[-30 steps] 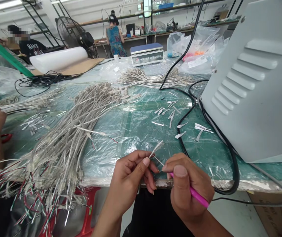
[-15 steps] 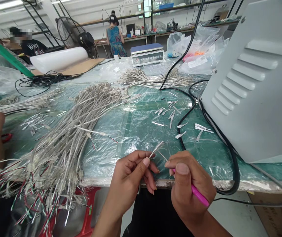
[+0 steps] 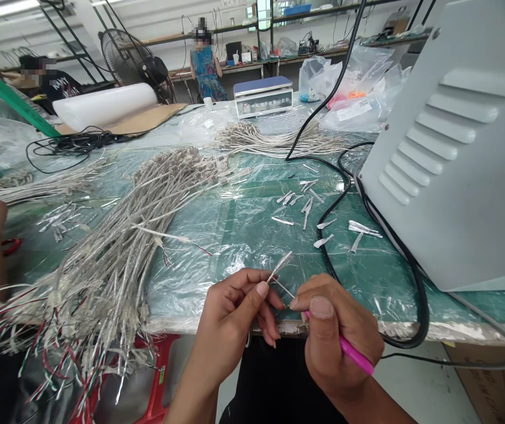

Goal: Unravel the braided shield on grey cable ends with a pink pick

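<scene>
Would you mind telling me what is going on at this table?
The person's left hand pinches a silvery cable end, while their right hand grips a pink-handled tool, its thin shaft angled toward that end; whether they touch is unclear. A heap of cables lies to the left on the plastic-covered table, with pale strips scattered ahead.
</scene>
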`<action>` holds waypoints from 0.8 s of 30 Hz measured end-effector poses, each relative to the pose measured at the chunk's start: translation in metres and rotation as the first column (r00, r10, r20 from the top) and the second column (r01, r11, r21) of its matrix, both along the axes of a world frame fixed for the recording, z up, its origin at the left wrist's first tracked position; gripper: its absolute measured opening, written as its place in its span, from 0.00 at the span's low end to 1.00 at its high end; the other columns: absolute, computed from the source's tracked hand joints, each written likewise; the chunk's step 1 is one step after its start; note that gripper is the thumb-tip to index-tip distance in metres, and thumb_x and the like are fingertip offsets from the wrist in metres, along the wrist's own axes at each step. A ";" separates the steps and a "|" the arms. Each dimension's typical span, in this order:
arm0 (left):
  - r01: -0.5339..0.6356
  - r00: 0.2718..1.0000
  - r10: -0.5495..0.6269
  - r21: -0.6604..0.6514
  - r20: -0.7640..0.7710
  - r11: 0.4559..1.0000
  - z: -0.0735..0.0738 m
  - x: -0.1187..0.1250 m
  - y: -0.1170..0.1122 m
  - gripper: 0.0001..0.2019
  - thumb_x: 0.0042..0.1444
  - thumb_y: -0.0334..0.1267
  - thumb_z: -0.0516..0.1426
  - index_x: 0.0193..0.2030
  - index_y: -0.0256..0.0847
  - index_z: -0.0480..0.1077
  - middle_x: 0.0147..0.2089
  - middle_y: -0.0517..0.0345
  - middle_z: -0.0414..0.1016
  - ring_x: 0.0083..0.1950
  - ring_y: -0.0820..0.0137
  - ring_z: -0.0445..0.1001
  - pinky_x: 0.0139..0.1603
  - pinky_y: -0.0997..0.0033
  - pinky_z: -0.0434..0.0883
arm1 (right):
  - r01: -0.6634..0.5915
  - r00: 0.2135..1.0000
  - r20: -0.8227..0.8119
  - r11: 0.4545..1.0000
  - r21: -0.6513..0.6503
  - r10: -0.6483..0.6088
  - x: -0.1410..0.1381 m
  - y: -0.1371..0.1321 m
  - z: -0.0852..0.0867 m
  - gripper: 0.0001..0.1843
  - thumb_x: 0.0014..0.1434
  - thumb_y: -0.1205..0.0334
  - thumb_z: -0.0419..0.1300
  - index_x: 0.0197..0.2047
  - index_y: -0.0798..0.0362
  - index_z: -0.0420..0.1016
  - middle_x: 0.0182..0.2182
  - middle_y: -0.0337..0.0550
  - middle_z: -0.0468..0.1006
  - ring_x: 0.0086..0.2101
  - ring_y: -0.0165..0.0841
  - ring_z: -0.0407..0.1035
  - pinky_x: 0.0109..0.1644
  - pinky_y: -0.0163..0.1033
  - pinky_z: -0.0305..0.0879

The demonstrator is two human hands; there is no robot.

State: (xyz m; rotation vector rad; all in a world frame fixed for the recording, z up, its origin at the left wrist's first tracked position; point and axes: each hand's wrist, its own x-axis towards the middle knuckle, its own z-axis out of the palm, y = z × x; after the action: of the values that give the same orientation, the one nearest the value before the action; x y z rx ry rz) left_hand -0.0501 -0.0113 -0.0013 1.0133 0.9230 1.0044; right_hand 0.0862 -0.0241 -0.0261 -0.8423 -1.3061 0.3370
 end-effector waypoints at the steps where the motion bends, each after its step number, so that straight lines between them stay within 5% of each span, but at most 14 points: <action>1: 0.000 1.000 0.000 -0.001 0.002 1.000 0.000 0.000 0.000 0.05 0.63 0.35 0.56 0.42 0.37 0.72 0.31 0.57 0.77 0.20 0.74 0.74 0.21 0.75 0.71 | 0.001 1.000 -0.003 1.000 -0.006 -0.001 0.000 0.000 0.000 0.11 0.60 0.77 0.52 0.30 0.57 0.72 0.22 0.38 0.70 0.26 0.28 0.66 0.28 0.36 0.61; 16: -0.003 1.000 0.003 -0.009 -0.007 1.000 0.001 0.001 0.001 0.05 0.63 0.35 0.56 0.43 0.38 0.73 0.31 0.58 0.78 0.20 0.75 0.74 0.21 0.76 0.71 | 0.045 0.997 0.058 0.998 0.033 -0.047 -0.001 0.001 0.000 0.10 0.62 0.75 0.53 0.32 0.55 0.71 0.23 0.38 0.71 0.26 0.30 0.67 0.28 0.37 0.65; 24: 0.005 1.000 -0.005 -0.013 -0.018 1.000 -0.002 0.000 0.000 0.07 0.63 0.35 0.56 0.44 0.36 0.72 0.31 0.57 0.77 0.21 0.73 0.74 0.21 0.74 0.72 | 0.144 0.984 0.109 0.988 -0.053 -0.138 0.000 0.000 0.004 0.11 0.64 0.74 0.52 0.34 0.54 0.72 0.27 0.39 0.72 0.29 0.30 0.68 0.31 0.37 0.66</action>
State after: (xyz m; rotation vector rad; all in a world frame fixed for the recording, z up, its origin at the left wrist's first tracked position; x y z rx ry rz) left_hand -0.0505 -0.0109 -0.0034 1.0147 0.9401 0.9859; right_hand 0.0861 -0.0237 -0.0217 -1.0097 -1.3301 0.2233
